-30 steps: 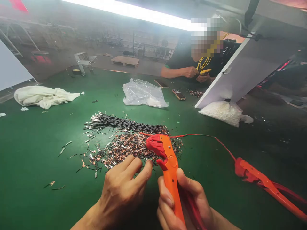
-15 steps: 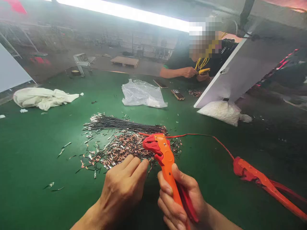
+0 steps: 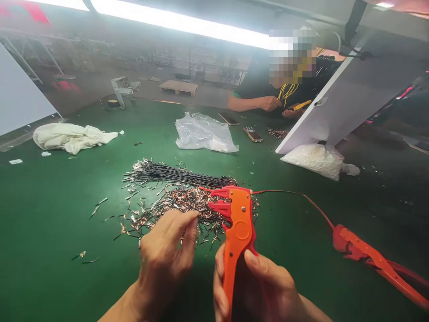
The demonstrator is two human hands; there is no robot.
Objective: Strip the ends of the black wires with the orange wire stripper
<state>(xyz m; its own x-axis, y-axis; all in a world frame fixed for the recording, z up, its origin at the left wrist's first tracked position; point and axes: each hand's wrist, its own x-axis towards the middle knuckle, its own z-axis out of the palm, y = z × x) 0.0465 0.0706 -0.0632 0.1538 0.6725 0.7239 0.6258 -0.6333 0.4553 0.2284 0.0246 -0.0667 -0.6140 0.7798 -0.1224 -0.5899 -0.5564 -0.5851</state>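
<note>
My right hand (image 3: pixel 268 281) grips an orange and red wire stripper (image 3: pixel 240 223) by its handles. The tool stands almost upright, and its red jaws point left and are apart. Close by on the left, my left hand (image 3: pixel 169 250) has thumb and forefinger pressed together near the jaws. Whatever may be in that pinch is too small to make out. Behind both hands lies a heap of short wire offcuts (image 3: pixel 181 199) with bare copper ends. Beyond the heap, a bundle of black wires (image 3: pixel 174 173) lies lengthwise, with metal terminals at its left end.
At right lies another wire stripper (image 3: pixel 372 257), a thin red cord (image 3: pixel 313 203) running to it. Further back are a clear plastic bag (image 3: pixel 204 133), a white cloth (image 3: pixel 73 137), a filled bag (image 3: pixel 313 160) and phones (image 3: pixel 252 134). A co-worker (image 3: pixel 258 85) handles yellow wires opposite.
The wire stripper has turned more upright in my right hand, showing its jaws apart and facing left. My left hand has rotated, bringing its pinched fingertips into view. The whole view has shifted slightly.
</note>
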